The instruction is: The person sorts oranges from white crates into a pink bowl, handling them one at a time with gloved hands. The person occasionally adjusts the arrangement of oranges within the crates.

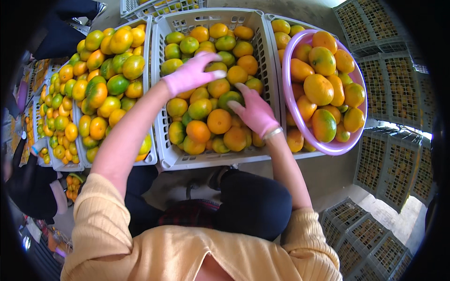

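Both hands wear pink gloves with pale fingertips and reach into the middle grey plastic crate (211,163), which holds orange and green-tinged citrus fruits. My left hand (193,72) rests over fruits left of the crate's centre, fingers spread beside a yellow-green citrus fruit (215,67). Lower and to the right, my right hand (255,109) has its thumb and a finger apart around a dark green citrus fruit (230,100); whether it grips the fruit I cannot tell. To the right, a pink plastic basin (286,84) full of citrus fruits sits tilted on another crate of fruit.
A heaped crate of citrus fruits (150,84) stands directly left, with more crates beyond it. Stacked grey crates (372,84) line the far right. Another crate (128,8) stands past the top edge. People in dark clothing are at the left, one with an arm (31,158) near the crates.
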Demonstrator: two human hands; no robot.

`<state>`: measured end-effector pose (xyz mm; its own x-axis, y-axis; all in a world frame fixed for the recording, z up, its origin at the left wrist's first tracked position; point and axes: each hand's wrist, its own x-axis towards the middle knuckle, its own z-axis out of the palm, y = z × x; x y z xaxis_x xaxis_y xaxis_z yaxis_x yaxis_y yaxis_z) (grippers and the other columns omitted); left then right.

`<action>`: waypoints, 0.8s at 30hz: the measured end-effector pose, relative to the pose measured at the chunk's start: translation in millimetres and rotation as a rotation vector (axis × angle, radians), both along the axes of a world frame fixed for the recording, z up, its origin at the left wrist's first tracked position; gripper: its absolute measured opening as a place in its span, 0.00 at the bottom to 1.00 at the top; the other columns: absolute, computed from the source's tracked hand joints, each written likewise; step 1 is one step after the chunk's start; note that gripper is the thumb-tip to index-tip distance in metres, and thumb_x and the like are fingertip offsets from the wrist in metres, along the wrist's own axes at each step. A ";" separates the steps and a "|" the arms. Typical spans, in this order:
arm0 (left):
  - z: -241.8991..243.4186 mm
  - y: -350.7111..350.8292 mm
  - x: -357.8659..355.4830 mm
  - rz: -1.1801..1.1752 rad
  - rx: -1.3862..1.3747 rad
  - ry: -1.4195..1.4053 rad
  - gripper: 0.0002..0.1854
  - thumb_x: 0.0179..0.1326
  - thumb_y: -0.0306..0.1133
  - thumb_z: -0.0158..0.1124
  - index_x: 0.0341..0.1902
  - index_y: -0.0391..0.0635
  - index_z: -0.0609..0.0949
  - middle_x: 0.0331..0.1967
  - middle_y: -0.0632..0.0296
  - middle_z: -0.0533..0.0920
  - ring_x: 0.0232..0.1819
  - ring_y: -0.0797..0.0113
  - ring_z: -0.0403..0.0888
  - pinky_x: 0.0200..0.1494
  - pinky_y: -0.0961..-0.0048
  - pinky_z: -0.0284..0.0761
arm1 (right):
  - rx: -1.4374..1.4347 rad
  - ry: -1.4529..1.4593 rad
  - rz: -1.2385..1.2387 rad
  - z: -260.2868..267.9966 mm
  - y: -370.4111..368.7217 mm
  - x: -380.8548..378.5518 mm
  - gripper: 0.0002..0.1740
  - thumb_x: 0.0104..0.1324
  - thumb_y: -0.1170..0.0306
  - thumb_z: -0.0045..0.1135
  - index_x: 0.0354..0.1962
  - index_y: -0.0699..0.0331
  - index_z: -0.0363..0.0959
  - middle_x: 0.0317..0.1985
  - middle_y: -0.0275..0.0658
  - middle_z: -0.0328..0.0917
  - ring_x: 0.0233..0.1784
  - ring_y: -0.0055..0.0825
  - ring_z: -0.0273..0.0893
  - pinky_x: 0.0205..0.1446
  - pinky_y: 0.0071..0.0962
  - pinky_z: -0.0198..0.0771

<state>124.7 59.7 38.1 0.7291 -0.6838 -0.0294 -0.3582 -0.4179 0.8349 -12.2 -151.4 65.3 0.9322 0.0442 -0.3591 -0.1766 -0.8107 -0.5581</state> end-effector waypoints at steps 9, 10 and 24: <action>26.7 12.3 -150.8 -0.037 0.836 -0.002 0.58 0.44 0.54 0.78 0.79 0.64 0.57 0.76 0.32 0.46 0.72 0.36 0.64 0.73 0.56 0.68 | -0.059 0.110 0.267 -1.6 25.0 -25.9 0.51 0.44 0.53 0.79 0.68 0.50 0.67 0.80 0.59 0.33 0.65 0.58 0.72 0.67 0.41 0.71; 20.2 8.2 -153.5 0.011 0.827 -0.024 0.57 0.44 0.52 0.79 0.79 0.66 0.58 0.76 0.32 0.44 0.72 0.36 0.65 0.72 0.57 0.68 | -0.042 0.078 0.260 -6.1 23.1 -24.9 0.50 0.44 0.54 0.78 0.67 0.50 0.68 0.80 0.58 0.33 0.65 0.56 0.73 0.66 0.42 0.72; 11.9 0.2 -159.7 0.192 0.468 0.216 0.54 0.41 0.47 0.79 0.76 0.59 0.64 0.73 0.29 0.44 0.65 0.27 0.69 0.73 0.58 0.67 | 0.012 0.044 0.193 -21.4 11.7 -19.1 0.51 0.39 0.53 0.77 0.65 0.43 0.68 0.77 0.65 0.41 0.64 0.60 0.74 0.68 0.42 0.71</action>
<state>-35.1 59.9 50.0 0.7833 -0.4167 -0.4613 -0.0799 -0.8034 0.5901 -31.2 -139.7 43.9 0.8894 0.2252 -0.3978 -0.0430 -0.8252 -0.5633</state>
